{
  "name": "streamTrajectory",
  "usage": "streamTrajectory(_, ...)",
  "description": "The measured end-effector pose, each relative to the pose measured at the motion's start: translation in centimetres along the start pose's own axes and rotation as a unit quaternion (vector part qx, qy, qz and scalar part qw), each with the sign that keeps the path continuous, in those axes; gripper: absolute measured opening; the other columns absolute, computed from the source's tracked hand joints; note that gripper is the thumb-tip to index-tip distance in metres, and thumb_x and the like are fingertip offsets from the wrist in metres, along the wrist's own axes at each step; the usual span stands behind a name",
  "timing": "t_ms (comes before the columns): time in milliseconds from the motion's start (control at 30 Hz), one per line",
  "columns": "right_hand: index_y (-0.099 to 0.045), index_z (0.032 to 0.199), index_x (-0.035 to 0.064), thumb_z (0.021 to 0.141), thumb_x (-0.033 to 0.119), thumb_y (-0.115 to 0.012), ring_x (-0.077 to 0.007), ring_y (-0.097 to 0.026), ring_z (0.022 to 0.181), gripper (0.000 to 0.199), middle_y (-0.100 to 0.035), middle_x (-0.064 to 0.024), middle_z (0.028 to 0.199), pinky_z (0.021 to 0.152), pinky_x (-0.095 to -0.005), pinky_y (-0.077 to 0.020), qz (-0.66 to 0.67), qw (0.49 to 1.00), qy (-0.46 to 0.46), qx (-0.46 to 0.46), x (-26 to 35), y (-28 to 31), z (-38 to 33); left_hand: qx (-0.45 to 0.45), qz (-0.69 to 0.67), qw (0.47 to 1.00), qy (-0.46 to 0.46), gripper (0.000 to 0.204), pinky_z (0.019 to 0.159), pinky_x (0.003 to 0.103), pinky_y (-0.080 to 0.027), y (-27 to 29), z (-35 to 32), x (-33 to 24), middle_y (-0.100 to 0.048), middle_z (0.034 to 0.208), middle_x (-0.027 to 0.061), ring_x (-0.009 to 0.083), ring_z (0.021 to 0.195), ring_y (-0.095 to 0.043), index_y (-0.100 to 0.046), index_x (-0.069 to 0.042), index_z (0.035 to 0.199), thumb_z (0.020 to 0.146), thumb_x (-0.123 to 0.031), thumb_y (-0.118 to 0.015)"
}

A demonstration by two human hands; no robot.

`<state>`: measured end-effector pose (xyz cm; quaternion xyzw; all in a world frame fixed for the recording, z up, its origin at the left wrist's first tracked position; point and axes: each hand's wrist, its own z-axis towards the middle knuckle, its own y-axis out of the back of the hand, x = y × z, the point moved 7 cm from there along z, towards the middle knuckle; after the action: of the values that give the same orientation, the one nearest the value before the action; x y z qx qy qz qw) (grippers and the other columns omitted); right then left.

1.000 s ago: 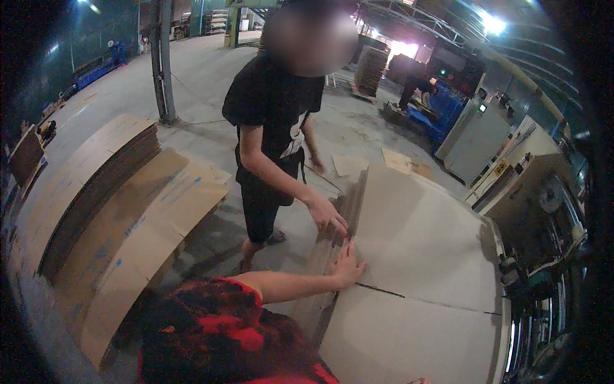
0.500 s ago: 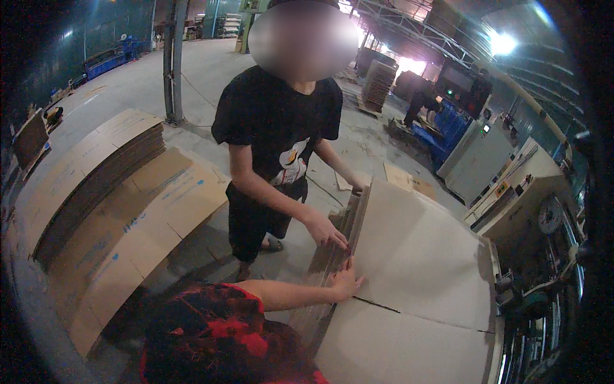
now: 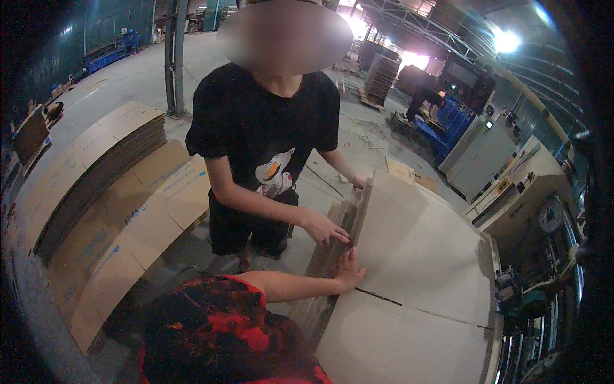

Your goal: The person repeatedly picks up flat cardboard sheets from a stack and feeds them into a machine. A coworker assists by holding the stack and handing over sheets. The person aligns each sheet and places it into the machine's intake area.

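My left hand [image 3: 349,274] reaches across from the lower left in a black and red sleeve. Its fingers lie stretched against the near-left edge of a stack of pale cardboard sheets [image 3: 422,243], close to a dark slit in the top sheet. The hand is open and touches the edge without gripping it. Just beyond it, a co-worker's hand [image 3: 325,228] rests with fingers extended on the same edge. That person's other hand [image 3: 361,182] is at the stack's far corner. My right hand is out of view.
The co-worker in a black T-shirt [image 3: 268,128] stands across the stack's left side. Stacked brown cardboard [image 3: 83,163] curves along the left, with printed sheets [image 3: 147,217] lower beside it. A machine [image 3: 543,237] borders the right. Behind stand a steel post [image 3: 174,64] and grey cabinet [image 3: 476,160].
The co-worker has shifted left and leans closer. My left hand has moved slightly up along the stack's edge, its fingers flatter against it.
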<state>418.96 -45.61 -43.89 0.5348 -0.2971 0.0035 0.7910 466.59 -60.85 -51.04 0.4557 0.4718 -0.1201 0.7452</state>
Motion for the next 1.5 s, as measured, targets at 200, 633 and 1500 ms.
streamTrajectory(200, -0.05, 0.117, 0.0053, 0.096, 0.029, -0.043, -0.0222, -0.046, 0.106, 0.032, -0.052, -0.0098, 0.114, 0.09, -0.0355, -0.0363, 0.009, 0.999, 0.024, -0.025, 1.0, 0.4, -0.2, 0.025, -0.005, 0.999, 0.028, 0.084, 0.104, 0.049, -0.028, -0.4, 0.0, 0.1, -0.023, 0.144, 0.0164, 0.0339, 0.131, -0.026, -0.009, -0.003, 0.144, 0.085, -0.042, -0.056)
streamTrajectory(633, -0.051, 0.105, 0.0062, 0.096, 0.026, -0.044, -0.0203, -0.044, 0.093, 0.023, -0.051, -0.0079, 0.1, 0.079, -0.0347, -0.0351, 0.016, 0.998, 0.045, -0.052, 1.6, 0.5, -0.3, 0.039, -0.017, 0.999, 0.02, 0.087, 0.104, 0.057, -0.022, -0.5, 0.1, 0.1, -0.016, 0.148, 0.0141, 0.0334, 0.135, -0.019, -0.003, -0.006, 0.145, 0.086, -0.04, -0.056)
streamTrajectory(1500, -0.052, 0.08, 0.008, 0.095, 0.022, -0.046, -0.0165, -0.041, 0.065, 0.021, -0.049, -0.004, 0.071, 0.058, -0.033, -0.0327, 0.02, 0.993, 0.07, -0.088, 1.8, 1.1, -0.5, 0.05, -0.01, 0.998, 0.028, 0.086, 0.103, 0.057, -0.024, 0.0, -0.1, -0.1, -0.019, 0.148, 0.0137, 0.0357, 0.132, -0.026, -0.007, -0.007, 0.145, 0.084, -0.04, -0.059)
